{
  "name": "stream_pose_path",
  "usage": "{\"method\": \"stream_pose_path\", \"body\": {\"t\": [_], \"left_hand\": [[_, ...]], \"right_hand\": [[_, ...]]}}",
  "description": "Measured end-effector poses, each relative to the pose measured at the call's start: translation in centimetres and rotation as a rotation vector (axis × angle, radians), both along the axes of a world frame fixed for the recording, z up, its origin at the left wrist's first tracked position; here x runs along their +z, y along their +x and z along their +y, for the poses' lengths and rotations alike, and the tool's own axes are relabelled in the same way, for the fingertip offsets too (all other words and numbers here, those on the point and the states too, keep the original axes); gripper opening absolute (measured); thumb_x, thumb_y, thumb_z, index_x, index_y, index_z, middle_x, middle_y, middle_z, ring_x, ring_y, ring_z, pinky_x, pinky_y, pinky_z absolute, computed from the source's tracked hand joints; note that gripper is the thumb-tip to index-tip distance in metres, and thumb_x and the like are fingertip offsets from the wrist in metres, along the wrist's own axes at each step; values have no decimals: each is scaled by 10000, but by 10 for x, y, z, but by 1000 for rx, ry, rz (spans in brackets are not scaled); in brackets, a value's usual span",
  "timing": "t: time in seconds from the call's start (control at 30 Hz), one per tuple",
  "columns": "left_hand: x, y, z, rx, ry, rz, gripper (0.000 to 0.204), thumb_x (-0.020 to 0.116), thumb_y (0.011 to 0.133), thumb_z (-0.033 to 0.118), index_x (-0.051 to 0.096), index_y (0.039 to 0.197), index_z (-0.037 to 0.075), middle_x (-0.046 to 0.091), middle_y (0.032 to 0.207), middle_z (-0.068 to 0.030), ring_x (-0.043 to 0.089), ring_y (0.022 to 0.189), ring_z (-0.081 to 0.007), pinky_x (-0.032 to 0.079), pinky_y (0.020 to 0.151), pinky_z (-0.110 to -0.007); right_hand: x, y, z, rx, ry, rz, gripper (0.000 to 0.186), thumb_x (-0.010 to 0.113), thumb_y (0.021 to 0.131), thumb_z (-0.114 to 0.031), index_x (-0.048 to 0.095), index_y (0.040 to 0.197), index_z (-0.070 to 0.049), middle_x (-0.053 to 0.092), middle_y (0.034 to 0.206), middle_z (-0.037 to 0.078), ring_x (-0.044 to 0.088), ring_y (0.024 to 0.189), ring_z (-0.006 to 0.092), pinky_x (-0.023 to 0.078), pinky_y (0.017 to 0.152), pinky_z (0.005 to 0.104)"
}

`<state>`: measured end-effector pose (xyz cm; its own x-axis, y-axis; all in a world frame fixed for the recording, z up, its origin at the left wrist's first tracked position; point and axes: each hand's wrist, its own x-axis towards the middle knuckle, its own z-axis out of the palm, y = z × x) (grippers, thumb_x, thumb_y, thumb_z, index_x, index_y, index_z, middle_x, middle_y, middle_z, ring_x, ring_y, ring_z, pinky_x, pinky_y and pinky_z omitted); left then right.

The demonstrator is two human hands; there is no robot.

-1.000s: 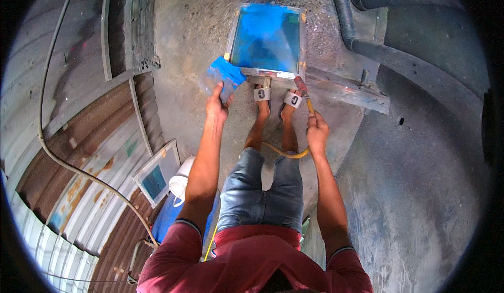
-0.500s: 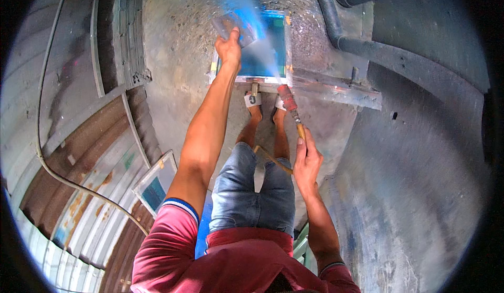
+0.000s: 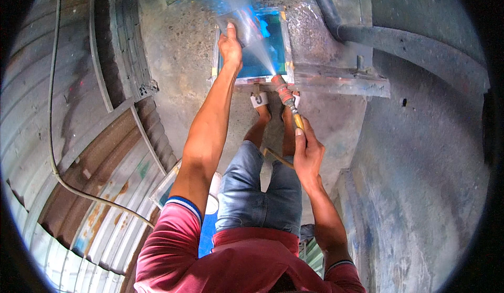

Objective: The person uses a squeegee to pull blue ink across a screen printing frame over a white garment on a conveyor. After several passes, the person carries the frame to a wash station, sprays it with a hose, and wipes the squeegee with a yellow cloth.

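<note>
My left hand (image 3: pixel 230 50) is closed on the edge of a thin, flat dark plate (image 3: pixel 245 28), its thumb on top. Behind and below the plate stands a framed mesh screen (image 3: pixel 288 51) with a blue-green surface and yellow tape bits at its edges. In my right hand (image 3: pixel 308 156) is a yellow hose (image 3: pixel 298 121) ending in a red spray nozzle (image 3: pixel 282 89). A white fan of water (image 3: pixel 258 50) leaves the nozzle and strikes the plate. Spray blurs the plate's far side, and its exact kind cannot be made out.
A ledge (image 3: pixel 341 84) runs right from the screen's foot, just ahead of my feet. Dark pipes (image 3: pixel 399 38) cross the upper right. Corrugated metal wall (image 3: pixel 100 188) with a hanging hose (image 3: pixel 53 114) lies left. Another framed screen (image 3: pixel 167 185) leans behind my left arm.
The nozzle has shifted slightly up and left, still spraying. The spray looks whiter, less blue. My left hand keeps its hold on the plate, and the whole view has tilted a little.
</note>
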<state>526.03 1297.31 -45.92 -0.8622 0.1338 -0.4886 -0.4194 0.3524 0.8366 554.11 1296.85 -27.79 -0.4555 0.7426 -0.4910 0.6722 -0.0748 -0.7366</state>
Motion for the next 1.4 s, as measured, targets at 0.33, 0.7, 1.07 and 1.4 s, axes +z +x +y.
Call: {"method": "stream_pose_path", "body": {"t": [0.33, 0.7, 1.07, 1.4], "left_hand": [[-5, -17, -9, 18, -21, 10, 567, 605, 922, 425, 586, 1097, -113, 653, 1027, -178, 603, 912, -234, 480, 822, -372], [4, 1, 7, -22, 112, -3, 496, 586, 937, 389, 597, 1118, -73, 656, 1029, -137, 598, 910, -206, 472, 830, -358], [9, 12, -15, -216, 94, -219, 453, 575, 948, 347, 603, 1157, -54, 662, 1087, -118, 601, 956, -189, 459, 881, -336], [-14, 15, -25, -280, 72, -183, 514, 600, 925, 403, 599, 1165, -52, 657, 1051, -121, 588, 930, -198, 458, 848, -340]], "right_hand": [[-27, 15, 2, -90, 99, -20, 325, 510, 976, -103, 575, 1283, -16, 682, 880, 187, 539, 729, 85, 485, 662, 286], [-17, -11, 25, -97, -18, -47, 328, 502, 992, -163, 574, 1278, -19, 692, 958, 205, 702, 826, 247, 518, 707, 326], [-45, -29, 44, -77, 75, 111, 325, 502, 977, -181, 596, 1259, -49, 589, 688, 177, 564, 534, 200, 454, 542, 335], [-41, -35, 33, -26, 45, 27, 345, 493, 970, -240, 607, 1251, -78, 666, 809, 207, 657, 683, 331, 501, 640, 397]]}}
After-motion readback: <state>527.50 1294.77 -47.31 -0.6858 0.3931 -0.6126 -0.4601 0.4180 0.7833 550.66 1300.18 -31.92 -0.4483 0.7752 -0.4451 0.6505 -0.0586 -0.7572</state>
